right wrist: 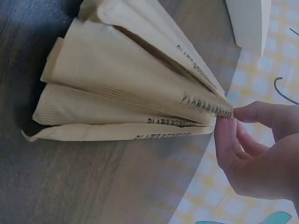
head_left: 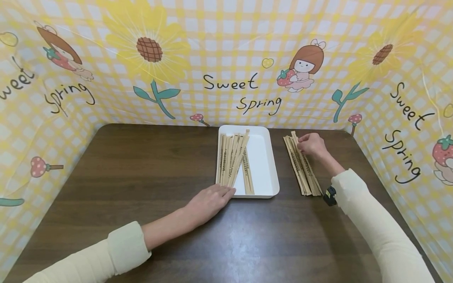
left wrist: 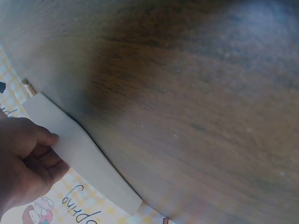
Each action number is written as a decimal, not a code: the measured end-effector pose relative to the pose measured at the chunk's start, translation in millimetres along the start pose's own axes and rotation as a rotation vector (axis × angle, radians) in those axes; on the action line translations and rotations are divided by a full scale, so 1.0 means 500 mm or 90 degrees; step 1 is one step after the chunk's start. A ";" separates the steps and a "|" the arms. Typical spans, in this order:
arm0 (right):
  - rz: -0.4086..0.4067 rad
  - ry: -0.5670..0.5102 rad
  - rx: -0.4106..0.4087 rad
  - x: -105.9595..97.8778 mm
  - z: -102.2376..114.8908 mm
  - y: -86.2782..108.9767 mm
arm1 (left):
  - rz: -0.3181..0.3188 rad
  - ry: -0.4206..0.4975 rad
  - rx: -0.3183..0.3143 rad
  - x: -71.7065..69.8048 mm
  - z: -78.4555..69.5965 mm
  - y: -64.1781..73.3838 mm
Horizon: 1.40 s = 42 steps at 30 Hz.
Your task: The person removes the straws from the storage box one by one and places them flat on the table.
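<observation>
In the head view my left hand (head_left: pixel 211 201) is at the near-left corner of a white tray (head_left: pixel 270 165). The left wrist view shows its thumb against the tray wall (left wrist: pixel 86 151), with curled fingers at the rim. Inside the tray lie several long, narrow brown paper packets (head_left: pixel 224 161) with printed text. To the right of it, my right hand (head_left: pixel 313 144) pinches the far end of a packet in a second bundle of packets (head_left: pixel 301 169). Close up, the right hand (right wrist: pixel 261 149) has thumb and fingertips at the packets' (right wrist: pixel 135 79) narrowing ends. What the packets contain is hidden.
A dark brown wooden table (head_left: pixel 148 165) carries everything. Yellow checked cloth (head_left: pixel 219 47) with printed flowers and lettering stands up along its back and sides. A small black device (head_left: pixel 330 195) sits at my right wrist.
</observation>
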State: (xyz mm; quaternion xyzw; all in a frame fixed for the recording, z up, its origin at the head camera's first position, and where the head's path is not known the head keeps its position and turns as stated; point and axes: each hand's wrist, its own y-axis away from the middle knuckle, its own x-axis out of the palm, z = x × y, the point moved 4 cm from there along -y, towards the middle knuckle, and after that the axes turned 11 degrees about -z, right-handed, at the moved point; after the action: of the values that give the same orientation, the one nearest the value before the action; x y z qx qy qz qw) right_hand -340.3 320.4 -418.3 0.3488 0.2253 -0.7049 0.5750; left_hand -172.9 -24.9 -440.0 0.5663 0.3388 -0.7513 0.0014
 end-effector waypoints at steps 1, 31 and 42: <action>-0.006 0.006 -0.005 0.002 -0.002 -0.001 | 0.001 -0.002 0.001 0.000 0.000 0.000; -0.033 0.004 -0.006 0.018 -0.022 -0.006 | -0.005 -0.010 0.002 -0.001 -0.001 0.002; -0.038 0.004 -0.017 0.022 -0.025 -0.007 | -0.006 -0.009 0.005 0.000 -0.001 0.000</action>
State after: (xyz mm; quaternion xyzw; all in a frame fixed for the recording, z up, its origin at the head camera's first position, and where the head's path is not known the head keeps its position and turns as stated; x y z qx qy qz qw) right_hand -341.7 323.2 -435.2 0.3365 0.2467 -0.7179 0.5573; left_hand -172.6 -24.7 -439.9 0.5595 0.3386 -0.7565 -0.0022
